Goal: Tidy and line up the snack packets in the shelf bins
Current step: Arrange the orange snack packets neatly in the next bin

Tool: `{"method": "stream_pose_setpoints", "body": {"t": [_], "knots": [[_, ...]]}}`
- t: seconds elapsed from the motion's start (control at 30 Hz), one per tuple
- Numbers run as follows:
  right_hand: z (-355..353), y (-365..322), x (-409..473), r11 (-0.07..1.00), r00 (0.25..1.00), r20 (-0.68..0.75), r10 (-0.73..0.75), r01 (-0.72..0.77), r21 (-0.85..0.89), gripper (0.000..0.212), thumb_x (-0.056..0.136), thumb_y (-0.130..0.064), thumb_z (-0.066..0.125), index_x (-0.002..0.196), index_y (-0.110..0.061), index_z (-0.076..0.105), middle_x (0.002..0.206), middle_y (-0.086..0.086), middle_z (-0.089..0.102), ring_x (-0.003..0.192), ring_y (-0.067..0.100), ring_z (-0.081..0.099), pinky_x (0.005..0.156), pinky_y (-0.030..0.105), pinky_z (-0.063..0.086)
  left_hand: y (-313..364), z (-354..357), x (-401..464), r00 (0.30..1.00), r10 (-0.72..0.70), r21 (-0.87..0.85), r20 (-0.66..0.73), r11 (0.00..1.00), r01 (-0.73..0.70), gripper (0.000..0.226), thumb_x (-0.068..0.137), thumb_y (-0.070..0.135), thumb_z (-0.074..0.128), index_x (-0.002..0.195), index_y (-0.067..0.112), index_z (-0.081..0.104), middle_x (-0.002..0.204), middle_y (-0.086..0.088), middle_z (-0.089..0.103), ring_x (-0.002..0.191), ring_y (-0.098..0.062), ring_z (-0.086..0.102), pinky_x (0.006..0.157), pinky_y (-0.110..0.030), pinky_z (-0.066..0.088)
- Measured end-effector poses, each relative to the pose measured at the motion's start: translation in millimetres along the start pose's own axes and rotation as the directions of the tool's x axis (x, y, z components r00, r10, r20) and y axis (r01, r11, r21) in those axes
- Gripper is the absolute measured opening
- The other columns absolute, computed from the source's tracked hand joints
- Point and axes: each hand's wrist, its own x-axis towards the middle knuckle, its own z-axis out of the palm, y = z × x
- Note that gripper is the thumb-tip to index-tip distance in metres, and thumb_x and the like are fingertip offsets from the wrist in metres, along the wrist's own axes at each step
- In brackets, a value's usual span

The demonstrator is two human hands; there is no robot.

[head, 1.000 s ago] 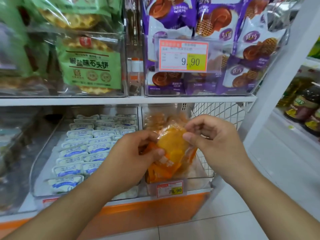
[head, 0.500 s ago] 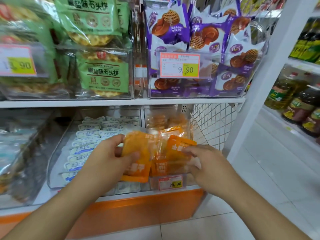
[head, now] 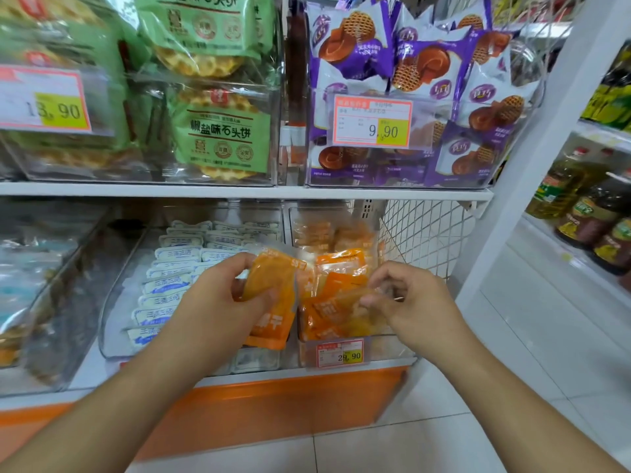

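Glossy plastic orange packets (head: 269, 302), clear plastic bin (head: 386, 346), wire mesh (head: 423, 233)

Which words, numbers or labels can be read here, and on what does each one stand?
"13.90": price tag on the upper left bin.
"9.90": price tag on the bin of purple packets.
"29.90": price tag on the bin of orange packets.
Chinese print, mirrored: green waffle packet.
Fine print on tags, white packets, bottles: too blurred.
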Motion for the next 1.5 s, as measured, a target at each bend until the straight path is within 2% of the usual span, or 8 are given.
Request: {"method": "stream_pose_setpoints", "body": {"t": [0.13, 0.23, 0.57, 0.7, 0.8, 1.07, 1.27, 1.5], "knots": [[3, -2, 4, 0.999, 0.997, 0.066, 0.034, -0.032, -0.023, 0.025, 0.075, -0.026, 0.093, 0.088, -0.038, 0.075, 0.083, -0.009, 0.073, 0.073, 0.006, 0.064, 0.062, 0.023, 0.054, -2, 1, 0, 0.999, 0.025, 0.03, 0.021, 0.999, -0.026, 0.021, 0.096, 0.02, 0.07, 0.098, 0.04, 0.067, 0.083, 0.005, 0.079, 0.072, -0.021, 0.077, 0.072, -0.055, 0.063], [-11, -4, 3, 0.987, 0.988, 0.151, 0.026, -0.049, 0.151, 0.021, 0.084, -0.012, 0.086, 0.089, -0.031, 0.082, 0.089, -0.009, 0.079, 0.085, 0.006, 0.074, 0.078, 0.021, 0.059, -4, 0, 0, 0.999, 0.025, 0.03, 0.028, 0.999, -0.026, 0.023, 0.095, 0.021, 0.07, 0.098, 0.043, 0.066, 0.085, 0.005, 0.079, 0.074, -0.022, 0.077, 0.073, -0.056, 0.063], [-29, -25, -1, 0.827, 0.982, -0.162, -0.091, 0.166, 0.538, 0.024, 0.088, 0.007, 0.075, 0.092, -0.016, 0.08, 0.091, 0.001, 0.082, 0.08, 0.01, 0.075, 0.066, 0.018, 0.055, -6, 3, 8, 0.997, -0.02, -0.069, -0.07, 0.998, 0.015, 0.013, 0.101, 0.027, 0.061, 0.104, 0.038, 0.068, 0.08, 0.007, 0.078, 0.069, -0.016, 0.076, 0.061, -0.027, 0.056], [-7, -35, -7, 0.906, 0.983, -0.101, -0.151, 0.179, 0.383, 0.027, 0.082, -0.001, 0.084, 0.083, -0.027, 0.081, 0.088, -0.002, 0.079, 0.081, 0.012, 0.074, 0.064, 0.027, 0.057, -2, 7, 3, 0.99, -0.129, -0.222, 0.05, 0.965, 0.137, 0.016, 0.097, 0.046, 0.063, 0.109, 0.038, 0.071, 0.084, 0.004, 0.08, 0.077, -0.019, 0.078, 0.081, -0.039, 0.061], [11, -39, -12, 0.938, 0.959, -0.131, -0.251, 0.274, 0.21, 0.024, 0.077, -0.01, 0.09, 0.077, -0.032, 0.081, 0.086, -0.01, 0.072, 0.086, 0.013, 0.069, 0.075, 0.025, 0.053, 2, 16, -7, 0.963, 0.002, -0.197, 0.27, 0.979, 0.053, 0.029, 0.086, 0.035, 0.078, 0.112, 0.027, 0.067, 0.088, -0.007, 0.08, 0.077, -0.03, 0.079, 0.077, -0.046, 0.064], [-4, -29, -7, 0.967, 0.962, -0.097, -0.254, 0.254, -0.01, 0.02, 0.088, -0.016, 0.079, 0.1, -0.031, 0.074, 0.093, -0.012, 0.069, 0.092, 0.008, 0.064, 0.076, 0.014, 0.044, -2, 18, -6, 0.995, 0.04, 0.015, 0.093, 0.999, -0.041, 0.023, 0.092, 0.014, 0.075, 0.103, 0.031, 0.063, 0.082, 0.011, 0.078, 0.061, -0.015, 0.075, 0.052, -0.024, 0.058], [-8, -6, -5, 0.859, 0.964, 0.261, -0.054, 0.178, -0.48, 0.012, 0.087, -0.034, 0.081, 0.099, -0.035, 0.079, 0.095, -0.016, 0.066, 0.087, 0.004, 0.056, 0.072, 0.018, 0.042, -14, 7, 3, 1.0, 0.0, 0.014, 0.024, 1.0, 0.0, 0.015, 0.095, 0.024, 0.072, 0.104, 0.034, 0.064, 0.083, 0.006, 0.079, 0.071, -0.017, 0.077, 0.075, -0.053, 0.063], [-13, -7, 2, 0.99, 0.991, 0.043, -0.126, 0.128, -0.06, 0.023, 0.097, -0.016, 0.07, 0.081, -0.033, 0.067, 0.082, -0.007, 0.073, 0.08, 0.009, 0.067, 0.075, 0.026, 0.055, -11, 10, 1, 0.999, -0.001, -0.059, 0.051, 0.998, 0.004, 0.014, 0.099, 0.023, 0.066, 0.106, 0.034, 0.063, 0.086, 0.006, 0.079, 0.071, -0.017, 0.077, 0.073, -0.05, 0.065]]}}
